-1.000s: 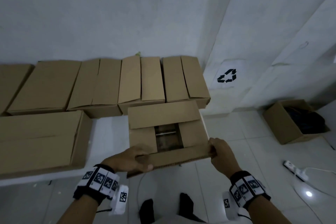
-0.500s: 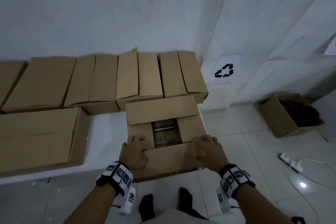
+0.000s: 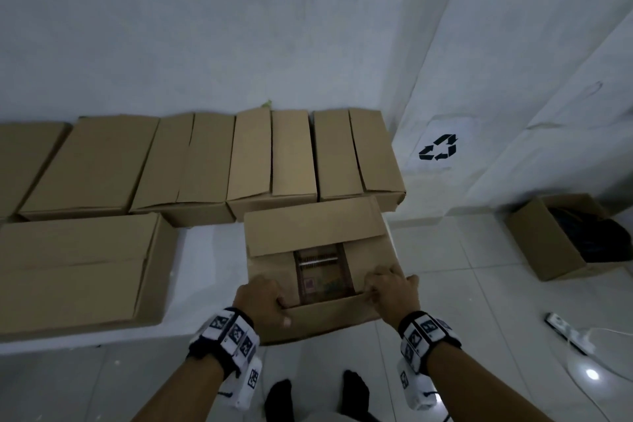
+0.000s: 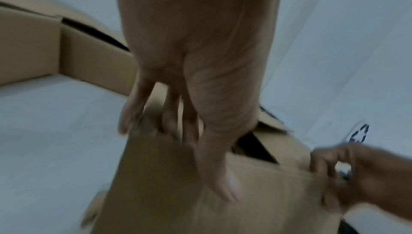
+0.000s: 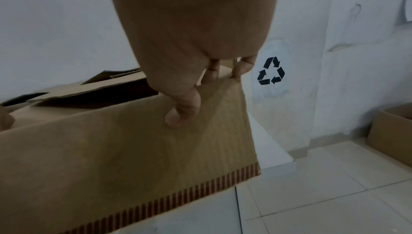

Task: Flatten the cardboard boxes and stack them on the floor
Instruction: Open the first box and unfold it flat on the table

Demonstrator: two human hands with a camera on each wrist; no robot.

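Note:
A brown cardboard box (image 3: 310,233) stands on the white platform's front edge, straight ahead of me. Its far flap lies closed, and a gap in the top shows something inside. The near flap (image 3: 329,315) is folded out and hangs down towards me. My left hand (image 3: 263,298) grips the flap's fold at the left, fingers over the edge (image 4: 169,125) and thumb on the outer face. My right hand (image 3: 390,289) grips the fold at the right corner, thumb pressed on the flap (image 5: 133,149) and fingers (image 5: 211,73) behind the edge.
Several closed boxes (image 3: 274,154) line the wall behind, and a larger one (image 3: 75,267) lies on the platform (image 3: 212,250) at left. On the tiled floor at right are an open box (image 3: 544,243) with dark contents and a power strip (image 3: 568,332). My feet (image 3: 281,397) are below.
The near flap, held out level a second ago, has swung down over the platform edge. Both hands have moved forward from its free edge to its fold.

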